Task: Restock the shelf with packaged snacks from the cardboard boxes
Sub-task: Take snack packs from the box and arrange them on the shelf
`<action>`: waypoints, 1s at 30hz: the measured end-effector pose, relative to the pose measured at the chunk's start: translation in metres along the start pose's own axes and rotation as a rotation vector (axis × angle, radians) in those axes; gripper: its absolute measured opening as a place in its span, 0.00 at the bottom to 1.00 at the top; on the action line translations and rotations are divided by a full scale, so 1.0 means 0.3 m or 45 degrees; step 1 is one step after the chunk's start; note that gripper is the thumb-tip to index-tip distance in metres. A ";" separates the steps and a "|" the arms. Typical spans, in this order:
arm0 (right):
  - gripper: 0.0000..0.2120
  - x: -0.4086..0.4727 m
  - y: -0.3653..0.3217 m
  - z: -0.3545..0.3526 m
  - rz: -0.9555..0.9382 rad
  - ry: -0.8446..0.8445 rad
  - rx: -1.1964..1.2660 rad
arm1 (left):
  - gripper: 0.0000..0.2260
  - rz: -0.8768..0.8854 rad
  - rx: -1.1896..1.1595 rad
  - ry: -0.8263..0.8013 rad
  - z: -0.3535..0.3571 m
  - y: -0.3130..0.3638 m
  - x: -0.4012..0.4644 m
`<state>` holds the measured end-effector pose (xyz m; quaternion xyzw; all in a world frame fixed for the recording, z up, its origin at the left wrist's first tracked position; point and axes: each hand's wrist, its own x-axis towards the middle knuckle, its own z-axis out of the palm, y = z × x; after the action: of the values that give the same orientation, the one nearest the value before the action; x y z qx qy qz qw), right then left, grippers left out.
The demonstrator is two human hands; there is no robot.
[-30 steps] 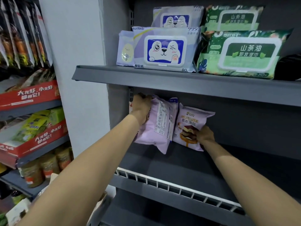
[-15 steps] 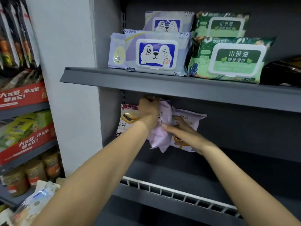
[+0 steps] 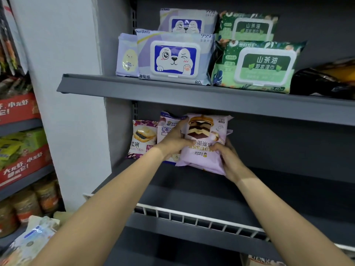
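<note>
Lilac mousse cake pack [image 3: 203,143] is upside down at the back left of the middle shelf [image 3: 192,191], held from both sides. Left hand [image 3: 172,143] has its fingers curled on the left edge, and right hand [image 3: 228,160] pinches the lower right corner. It's leaning on the taro pack [image 3: 167,129] beside the purple rice pack [image 3: 142,139]. My guess: let go carelessly and the slick bag flops forward, maybe knocking its neighbours over.

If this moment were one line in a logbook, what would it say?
step: shelving snack | left hand: holds mousse bread pack | right hand: holds same pack, print upside down | place: middle shelf, beside purple rice pack
</note>
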<state>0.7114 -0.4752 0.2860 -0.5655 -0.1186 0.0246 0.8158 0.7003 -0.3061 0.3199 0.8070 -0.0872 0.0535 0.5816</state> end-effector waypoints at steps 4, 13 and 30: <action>0.27 -0.009 -0.009 -0.026 -0.087 -0.095 -0.377 | 0.51 0.102 0.381 0.154 0.031 -0.008 0.003; 0.28 0.036 -0.213 -0.047 -0.505 0.354 -1.467 | 0.29 0.219 0.263 0.275 -0.002 0.025 0.034; 0.20 0.129 -0.216 0.035 0.014 -0.171 -1.741 | 0.47 0.131 0.366 0.034 0.028 -0.086 0.057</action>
<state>0.7406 -0.4821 0.3561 -0.9512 -0.1550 -0.0166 0.2665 0.7222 -0.3074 0.2966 0.8756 -0.1121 0.1058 0.4578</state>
